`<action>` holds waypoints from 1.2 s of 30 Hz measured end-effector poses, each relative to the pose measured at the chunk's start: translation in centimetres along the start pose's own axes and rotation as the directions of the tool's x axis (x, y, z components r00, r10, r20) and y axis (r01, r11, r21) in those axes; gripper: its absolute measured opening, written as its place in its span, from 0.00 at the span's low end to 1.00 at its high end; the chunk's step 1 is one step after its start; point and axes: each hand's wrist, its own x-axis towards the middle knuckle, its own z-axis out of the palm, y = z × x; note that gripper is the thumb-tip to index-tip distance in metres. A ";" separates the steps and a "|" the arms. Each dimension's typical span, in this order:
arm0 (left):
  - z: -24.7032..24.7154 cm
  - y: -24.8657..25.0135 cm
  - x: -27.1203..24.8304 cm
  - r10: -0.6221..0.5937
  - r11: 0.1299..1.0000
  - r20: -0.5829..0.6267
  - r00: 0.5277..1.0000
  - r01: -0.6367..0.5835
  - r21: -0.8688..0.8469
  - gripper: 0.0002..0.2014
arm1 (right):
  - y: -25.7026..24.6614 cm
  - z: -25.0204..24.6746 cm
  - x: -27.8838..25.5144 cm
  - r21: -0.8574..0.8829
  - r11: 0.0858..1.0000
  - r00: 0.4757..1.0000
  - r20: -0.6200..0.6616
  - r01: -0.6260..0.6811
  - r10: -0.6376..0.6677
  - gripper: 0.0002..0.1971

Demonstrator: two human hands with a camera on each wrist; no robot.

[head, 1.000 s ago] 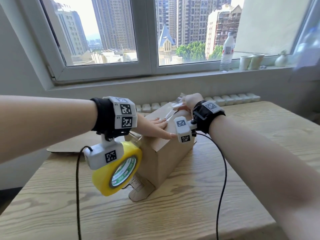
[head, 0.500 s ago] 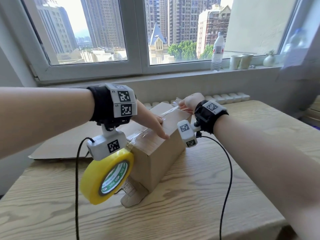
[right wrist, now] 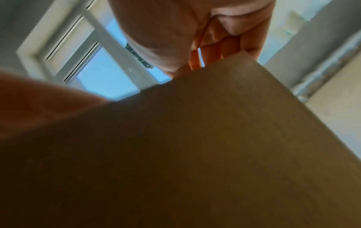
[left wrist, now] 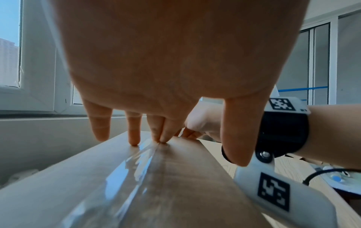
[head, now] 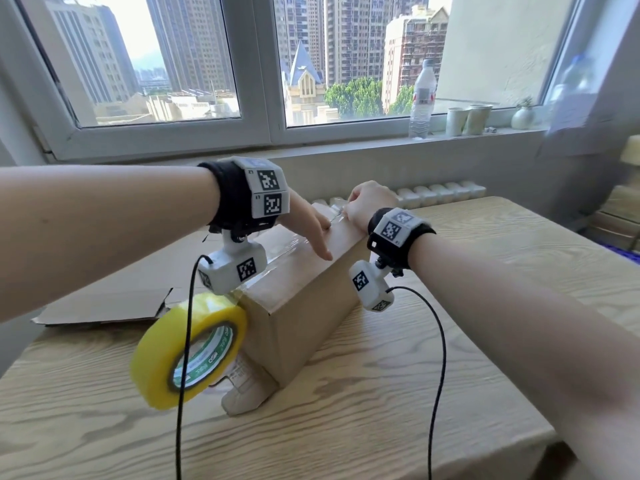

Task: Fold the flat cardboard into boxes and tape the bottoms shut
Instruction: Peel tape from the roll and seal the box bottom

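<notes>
A person's left hand (head: 304,226) presses straight, slightly spread fingertips (left wrist: 134,138) onto a strip of clear tape (left wrist: 136,160) along the top seam of a cardboard box (head: 301,306) on a wooden table (head: 381,410); against the frame a second ago, that hand sits farther along the box top toward the window, and the right hand (head: 367,202) has dropped lower at the far end of the box, its fingers curled and pinching the loose end of the tape, which a second ago it held higher off the cardboard; the yellow tape roll (head: 187,351) hangs from the near end of the strip against the front of the box, much as before; the box stands with its taped face uppermost and one flap (head: 249,389) splayed on the table below; what is inside cannot be seen; a flat cardboard sheet (head: 114,296) lies on the table behind and left of the box; on the window sill (head: 346,147) stand a plastic water bottle (head: 421,98), two paper cups (head: 469,119) touching each other, and a small white vase (head: 523,116); the cables of the wrist cameras cross in front of the tape roll and the table; the right wrist view is largely filled by the shadowed side of the box.
</notes>
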 end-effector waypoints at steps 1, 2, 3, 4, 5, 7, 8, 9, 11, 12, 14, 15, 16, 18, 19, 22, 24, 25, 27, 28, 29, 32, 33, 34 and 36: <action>0.0 -0.1 0.4 0.003 1.000 0.007 1.000 -0.003 -0.009 0.41 | -0.1 -0.1 -0.4 -0.039 0.999 0.999 -0.025 0.030 -0.031 0.06; 0.0 -0.3 0.6 0.005 1.000 0.013 1.000 -0.004 -0.018 0.42 | 0.0 -0.2 -0.5 -0.058 0.997 0.997 -0.054 0.054 -0.057 0.06; 0.1 -0.4 0.8 0.010 1.000 0.014 1.000 -0.010 -0.023 0.43 | 0.1 -0.2 -0.7 -0.068 0.995 0.993 -0.087 0.079 -0.085 0.05; 0.1 -0.5 1.0 0.013 1.000 0.010 1.000 -0.013 -0.021 0.44 | 0.2 -0.1 -0.9 -0.072 0.992 0.987 -0.120 0.102 -0.111 0.04; 0.1 -0.5 1.0 0.019 1.000 0.006 1.000 -0.019 -0.019 0.44 | 0.3 0.0 -1.2 -0.071 0.990 0.980 -0.146 0.124 -0.133 0.03; 0.0 -0.5 0.9 0.033 0.999 -0.009 0.999 -0.033 -0.033 0.43 | 0.4 0.3 -1.6 -0.051 0.986 0.966 -0.195 0.162 -0.169 0.04; 0.0 -0.5 0.8 0.034 0.998 -0.011 0.999 -0.034 -0.048 0.43 | 0.6 0.4 -1.7 -0.043 0.983 0.961 -0.210 0.177 -0.182 0.04; 0.0 -0.5 0.8 0.038 0.997 -0.009 0.999 -0.038 -0.060 0.43 | 0.7 0.4 -1.9 -0.034 0.983 0.960 -0.211 0.181 -0.184 0.04; 0.1 -0.4 0.9 0.033 0.999 -0.003 0.999 -0.033 -0.043 0.44 | 1.0 0.4 -1.8 -0.009 0.989 0.973 -0.179 0.149 -0.148 0.03; 0.3 -0.3 0.9 0.028 0.999 -0.004 1.000 -0.028 -0.022 0.44 | 1.1 0.5 -1.7 -0.004 0.993 0.981 -0.151 0.120 -0.120 0.03; 0.6 0.1 0.9 0.019 0.999 -0.010 1.000 -0.019 0.026 0.46 | 1.3 0.8 -1.4 0.013 0.997 0.991 -0.113 0.074 -0.072 0.06; 0.7 0.4 0.9 0.014 0.998 -0.018 1.000 -0.013 0.059 0.46 | 1.2 0.9 -1.3 0.015 0.998 0.994 -0.097 0.054 -0.053 0.07; 0.8 0.6 0.9 0.006 0.995 -0.027 1.000 -0.003 0.099 0.46 | 1.2 1.1 -1.2 0.012 0.999 0.996 -0.079 0.033 -0.032 0.07; 1.0 1.0 0.7 -0.005 0.987 -0.049 0.999 0.013 0.162 0.46 | 1.2 0.9 -1.1 0.028 0.999 0.999 -0.021 -0.031 0.031 0.08; 0.9 1.1 0.6 -0.008 0.984 -0.054 0.999 0.017 0.175 0.47 | 1.2 0.7 -1.0 0.058 0.996 0.998 0.030 -0.061 0.059 0.08; 0.9 1.3 0.2 -0.008 0.984 -0.052 0.999 0.018 0.177 0.46 | 1.2 0.2 -0.4 0.142 0.977 0.980 0.142 -0.161 0.141 0.07; 1.1 1.6 0.1 -0.005 0.983 -0.060 0.998 0.016 0.180 0.46 | 1.3 0.2 -0.1 0.125 0.975 0.968 0.196 -0.182 0.156 0.10; 1.2 1.7 0.1 0.001 0.983 -0.070 0.998 0.012 0.184 0.46 | 1.4 0.2 0.0 0.130 0.974 0.964 0.216 -0.185 0.154 0.14; 1.2 1.8 0.3 0.017 0.986 -0.085 0.996 -0.002 0.168 0.46 | 1.7 0.2 -0.1 0.204 0.954 0.958 0.229 -0.220 0.172 0.19; 1.1 1.7 0.5 0.025 0.988 -0.086 0.996 -0.011 0.153 0.46 | 1.9 0.3 -0.1 0.250 0.934 0.953 0.229 -0.256 0.200 0.21; 1.0 1.7 0.7 0.033 0.990 -0.086 0.996 -0.020 0.139 0.47 | 2.1 0.2 -0.4 0.298 0.910 0.945 0.241 -0.289 0.221 0.24; 0.5 1.9 1.0 0.048 0.987 -0.090 0.995 -0.033 0.159 0.50 | 2.8 0.2 -1.1 0.398 0.884 0.966 0.178 -0.245 0.188 0.28; 0.4 2.0 1.2 0.049 0.984 -0.079 0.996 -0.035 0.174 0.51 | 2.6 0.1 -1.5 0.382 0.910 0.986 0.108 -0.162 0.130 0.22; 0.4 2.1 1.3 0.040 0.982 -0.063 0.997 -0.028 0.189 0.53 | 2.5 0.0 -2.0 0.356 0.932 0.998 0.030 -0.063 0.056 0.13; 0.4 2.2 1.6 0.018 0.978 -0.041 0.999 -0.009 0.208 0.57 | 2.2 0.4 -2.6 0.315 0.943 0.994 -0.071 0.102 -0.083 0.11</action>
